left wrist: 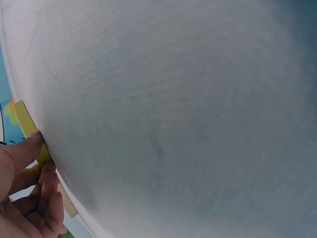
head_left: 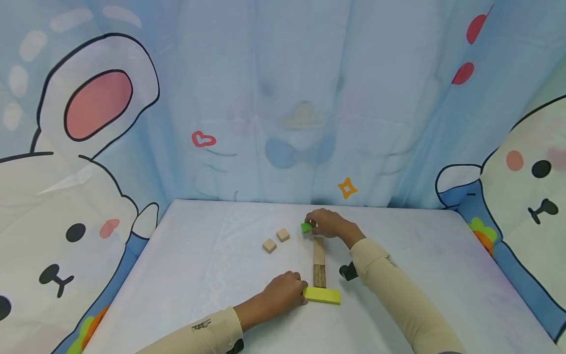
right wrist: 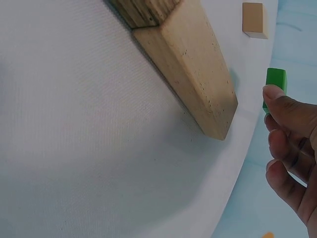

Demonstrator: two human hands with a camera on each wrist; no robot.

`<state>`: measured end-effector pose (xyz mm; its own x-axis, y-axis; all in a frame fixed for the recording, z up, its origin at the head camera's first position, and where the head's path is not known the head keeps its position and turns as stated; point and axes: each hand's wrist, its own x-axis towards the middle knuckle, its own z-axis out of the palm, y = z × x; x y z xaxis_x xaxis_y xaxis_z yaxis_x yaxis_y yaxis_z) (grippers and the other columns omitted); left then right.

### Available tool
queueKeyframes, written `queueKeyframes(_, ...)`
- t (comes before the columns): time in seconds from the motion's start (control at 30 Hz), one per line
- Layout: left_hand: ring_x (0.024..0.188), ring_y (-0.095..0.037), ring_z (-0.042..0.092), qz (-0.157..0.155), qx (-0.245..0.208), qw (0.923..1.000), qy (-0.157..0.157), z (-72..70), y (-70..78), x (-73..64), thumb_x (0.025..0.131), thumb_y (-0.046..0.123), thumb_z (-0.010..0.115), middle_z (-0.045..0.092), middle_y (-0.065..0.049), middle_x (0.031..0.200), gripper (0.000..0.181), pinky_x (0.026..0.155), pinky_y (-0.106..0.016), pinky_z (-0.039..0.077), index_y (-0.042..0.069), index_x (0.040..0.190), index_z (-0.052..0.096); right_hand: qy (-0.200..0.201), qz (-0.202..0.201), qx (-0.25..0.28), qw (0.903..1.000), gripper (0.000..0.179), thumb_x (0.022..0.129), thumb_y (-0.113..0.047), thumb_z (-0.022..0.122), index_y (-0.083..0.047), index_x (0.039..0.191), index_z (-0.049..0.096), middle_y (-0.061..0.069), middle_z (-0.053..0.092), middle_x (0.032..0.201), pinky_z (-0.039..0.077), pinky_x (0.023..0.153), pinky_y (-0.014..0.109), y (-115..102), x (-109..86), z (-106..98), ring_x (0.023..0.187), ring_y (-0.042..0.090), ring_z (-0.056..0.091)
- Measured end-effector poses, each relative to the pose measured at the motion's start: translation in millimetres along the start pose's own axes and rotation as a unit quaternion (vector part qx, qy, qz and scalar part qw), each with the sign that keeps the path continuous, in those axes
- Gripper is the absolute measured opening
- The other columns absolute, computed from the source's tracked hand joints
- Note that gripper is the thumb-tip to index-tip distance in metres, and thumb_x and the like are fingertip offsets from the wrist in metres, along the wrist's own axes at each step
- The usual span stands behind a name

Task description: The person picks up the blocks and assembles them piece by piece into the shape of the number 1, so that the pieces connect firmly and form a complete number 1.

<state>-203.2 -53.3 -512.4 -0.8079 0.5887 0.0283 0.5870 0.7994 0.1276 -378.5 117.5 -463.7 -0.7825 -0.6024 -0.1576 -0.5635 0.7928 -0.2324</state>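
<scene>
We can't see all of the green block (head_left: 306, 227), because the right hand (head_left: 328, 224) covers some of it. We can't tell if it touches the white table (head_left: 212, 285). The left hand (head_left: 283, 295) hides one end of the yellow block (head_left: 324, 295). In the left wrist view that hand is cut off at the side, and so is the right hand in its own wrist view. A black thing (head_left: 349, 271) by the right sleeve (head_left: 393, 290) is hard to make out.

Our left hand pinches the end of the yellow block between thumb and finger, with the other fingers bent. Our right hand pinches the little green block with its thumb on one side, and its lower fingers bend loosely.

The green block is small and bright, near the far end of the pale wood block (head_left: 319, 250). The yellow block is long and flat, and lies crossways at the near end of the dark wood block (head_left: 319, 276). The dark and pale blocks meet end to end, in a straight line. Two small wood cubes (head_left: 269, 246) sit off to the left, near each other but apart.
</scene>
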Motion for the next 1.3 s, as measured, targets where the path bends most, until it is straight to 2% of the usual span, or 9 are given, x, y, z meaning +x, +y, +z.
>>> queueKeyframes(0.53, 0.07, -0.001, 0.049, 0.004, 0.004, 0.9999, 0.009, 1.4, 0.6, -1.1, 0.084, 0.031, 0.082, 0.07, 0.004, 0.088, 0.03, 0.062, -0.014, 0.044, 0.014, 0.109, 0.078, 0.003, -0.005, -0.008, 1.0, 0.03, 0.091, -0.015, 0.075, -0.007, 0.119, 0.068, 0.001, 0.067, 0.101, 0.052, 0.087, 0.04, 0.9, -12.9, -2.6, 0.093, 0.016, 0.06)
queueKeyframes(0.9, 0.071, 0.0, 0.051, 0.001, 0.005, 0.9999, 0.014, 2.9, 0.4, -0.7, 0.084, 0.032, 0.081, 0.071, 0.004, 0.089, 0.03, 0.063, -0.014, 0.045, 0.015, 0.109, 0.078, -0.001, 0.012, 0.0, 0.9999, 0.032, 0.091, -0.017, 0.074, -0.008, 0.122, 0.067, 0.001, 0.067, 0.102, 0.052, 0.09, 0.042, 3.2, -16.2, -0.3, 0.095, 0.017, 0.059)
queueKeyframes(1.3, 0.071, 0.0, 0.05, 0.004, 0.001, 0.9998, 0.021, 4.9, 0.0, 0.0, 0.083, 0.031, 0.082, 0.071, 0.004, 0.088, 0.03, 0.062, -0.014, 0.045, 0.014, 0.108, 0.078, 0.011, 0.007, -0.007, 0.9999, 0.031, 0.09, -0.015, 0.075, -0.008, 0.12, 0.068, 0.001, 0.067, 0.101, 0.053, 0.087, 0.04, 12.1, -17.9, 2.9, 0.093, 0.016, 0.06)
